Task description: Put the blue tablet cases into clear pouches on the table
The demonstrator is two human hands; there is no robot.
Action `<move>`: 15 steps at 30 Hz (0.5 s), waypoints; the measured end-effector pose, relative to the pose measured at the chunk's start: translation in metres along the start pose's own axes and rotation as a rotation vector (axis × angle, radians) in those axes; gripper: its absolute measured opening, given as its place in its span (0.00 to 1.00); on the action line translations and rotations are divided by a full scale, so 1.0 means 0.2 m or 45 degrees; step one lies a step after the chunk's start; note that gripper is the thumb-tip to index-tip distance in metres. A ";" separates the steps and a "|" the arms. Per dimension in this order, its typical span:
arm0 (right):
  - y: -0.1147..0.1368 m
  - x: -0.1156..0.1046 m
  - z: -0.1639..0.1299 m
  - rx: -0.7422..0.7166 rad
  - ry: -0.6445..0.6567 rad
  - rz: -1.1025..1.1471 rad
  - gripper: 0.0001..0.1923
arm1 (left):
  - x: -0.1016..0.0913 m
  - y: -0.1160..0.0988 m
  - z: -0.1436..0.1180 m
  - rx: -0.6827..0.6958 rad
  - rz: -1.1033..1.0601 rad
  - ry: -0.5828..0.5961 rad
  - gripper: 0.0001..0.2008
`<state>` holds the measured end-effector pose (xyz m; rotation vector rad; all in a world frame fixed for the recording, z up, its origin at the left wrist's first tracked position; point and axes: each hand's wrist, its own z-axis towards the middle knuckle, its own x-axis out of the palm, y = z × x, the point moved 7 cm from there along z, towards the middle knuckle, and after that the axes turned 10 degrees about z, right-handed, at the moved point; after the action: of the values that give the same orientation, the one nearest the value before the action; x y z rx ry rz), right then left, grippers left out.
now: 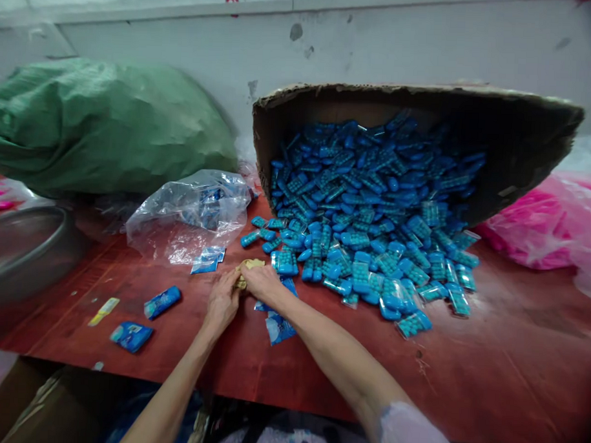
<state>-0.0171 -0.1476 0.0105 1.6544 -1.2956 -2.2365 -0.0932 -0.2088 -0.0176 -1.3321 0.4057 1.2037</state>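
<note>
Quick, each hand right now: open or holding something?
Left hand: touching crumpled yellow material; grip can't be told.
Right hand: also touching it; grip can't be told.

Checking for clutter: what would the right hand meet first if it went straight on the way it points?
The crumpled yellow item the right hand touches; beyond that, probably the clear plastic bag, though depth is unclear.

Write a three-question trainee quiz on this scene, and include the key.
1. True or false: blue packs lie both inside the cardboard box and on the red table.
2. What lies between the left hand and the right hand, touching both?
A) a pink bag
B) a crumpled yellow thing
C) a grey bowl
3. Fill in: the big sack left of the box is ____.

Key: 1 true; 2 B; 3 green.
</note>
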 end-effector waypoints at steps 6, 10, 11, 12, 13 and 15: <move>-0.03 -0.03 -0.13 -0.123 0.081 -0.081 0.12 | 0.01 -0.04 -0.11 -0.062 -0.058 -0.099 0.16; -0.09 -0.13 -0.41 -0.153 0.057 -0.165 0.11 | 0.03 -0.05 -0.14 -0.105 -0.027 -0.136 0.16; -0.11 -0.14 -0.48 -0.161 0.017 -0.227 0.11 | 0.03 -0.05 -0.13 -0.114 -0.017 -0.144 0.16; -0.13 -0.15 -0.55 -0.158 -0.008 -0.279 0.10 | 0.04 -0.05 -0.12 -0.122 -0.005 -0.151 0.16; -0.15 -0.14 -0.61 -0.145 -0.035 -0.322 0.09 | 0.04 -0.06 -0.10 -0.130 0.008 -0.158 0.16; -0.20 -0.11 -0.69 -0.108 -0.119 -0.368 0.05 | 0.05 -0.07 -0.08 -0.145 0.033 -0.172 0.16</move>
<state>0.1205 -0.1904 -0.0066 1.8282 -1.0171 -2.5172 -0.0711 -0.2153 -0.0220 -1.3362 0.2617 1.3470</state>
